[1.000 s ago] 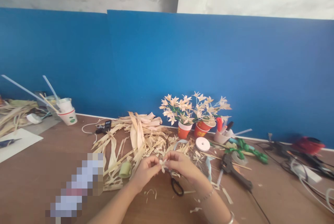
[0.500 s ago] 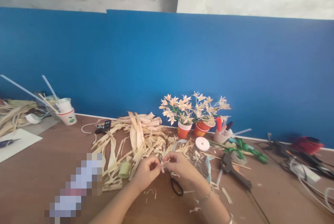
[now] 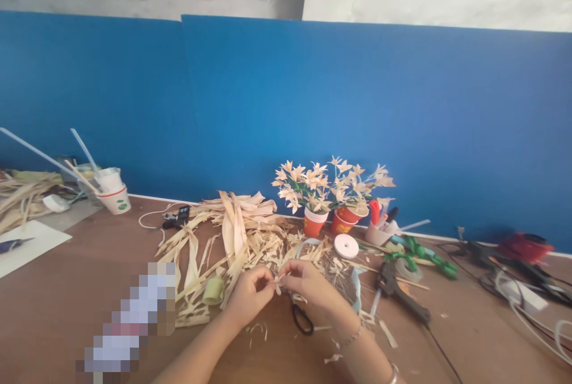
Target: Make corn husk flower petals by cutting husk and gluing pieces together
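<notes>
Between the fingertips of both hands is a small pale flower (image 3: pixel 277 284) with narrow petals, like the dried-husk flowers standing at the back. My left hand (image 3: pixel 252 293) pinches it from the left, and my right hand (image 3: pixel 304 284) pinches it from the right. Fingers hide part of the flower. Below my right hand lies a pair of scissors (image 3: pixel 302 319), with one black handle loop showing. Dried husk strips (image 3: pixel 235 229) are heaped just beyond my hands, and a pale green roll (image 3: pixel 213 290) sits left of my left hand.
Red cups of husk flowers (image 3: pixel 315 224) stand by the blue panel (image 3: pixel 357 98). A white spool (image 3: pixel 346 246) lies before them. To the right are a glue gun (image 3: pixel 402 293), green stems (image 3: pixel 415 250) and cables (image 3: pixel 513 294). A white cup (image 3: pixel 115 200) holding sticks stands at left.
My fingers have shifted very slightly around the flower, and its petals show a little more spread. Both hands stay in the same place.
</notes>
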